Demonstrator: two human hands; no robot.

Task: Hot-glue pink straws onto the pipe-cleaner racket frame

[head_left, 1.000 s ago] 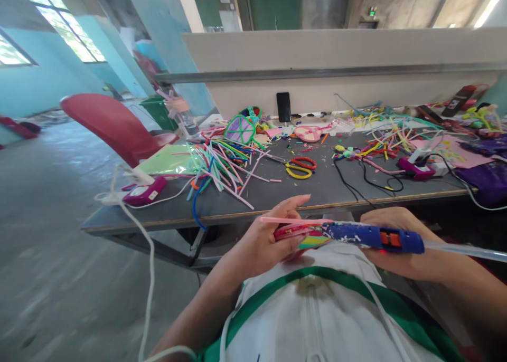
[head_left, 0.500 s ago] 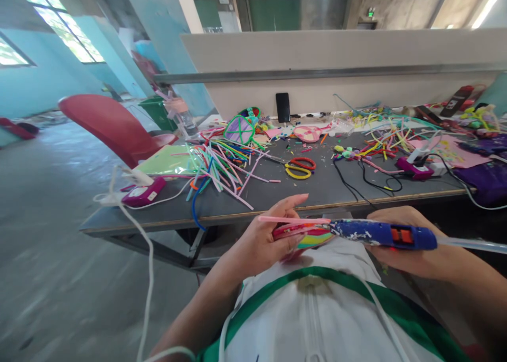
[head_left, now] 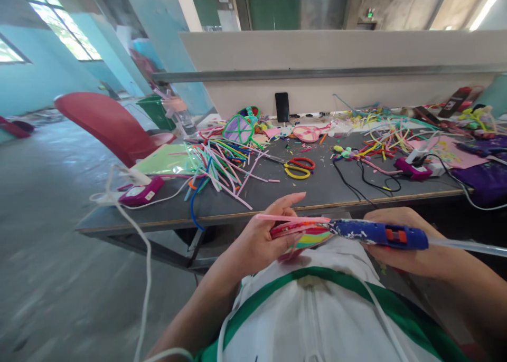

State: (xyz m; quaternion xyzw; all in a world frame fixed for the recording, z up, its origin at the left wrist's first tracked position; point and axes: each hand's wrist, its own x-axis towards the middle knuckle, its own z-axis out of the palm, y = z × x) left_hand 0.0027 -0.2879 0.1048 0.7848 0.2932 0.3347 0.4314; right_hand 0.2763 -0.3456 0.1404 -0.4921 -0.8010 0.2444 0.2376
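Note:
Close to my chest, my left hand (head_left: 264, 238) grips a flat multicoloured craft piece (head_left: 304, 233) with a pink strip along its top; the index finger sticks out straight. My right hand (head_left: 400, 243) is wrapped round a blue glue gun (head_left: 378, 234) spattered with dried glue, a clear glue stick jutting from its back. The gun's nozzle touches the right end of the craft piece. Both hands hover just in front of the grey table's front edge (head_left: 277, 210).
The table holds a heap of coloured straws (head_left: 222, 167), red and yellow scissors (head_left: 298, 168), a purple round craft (head_left: 238, 129), a black phone (head_left: 282, 107), black cables (head_left: 364, 182) and magenta power strips (head_left: 139, 192). A red chair (head_left: 106, 124) stands left.
The glue gun and my right hand shifted slightly right and then back left. My left hand keeps its hold on the craft piece.

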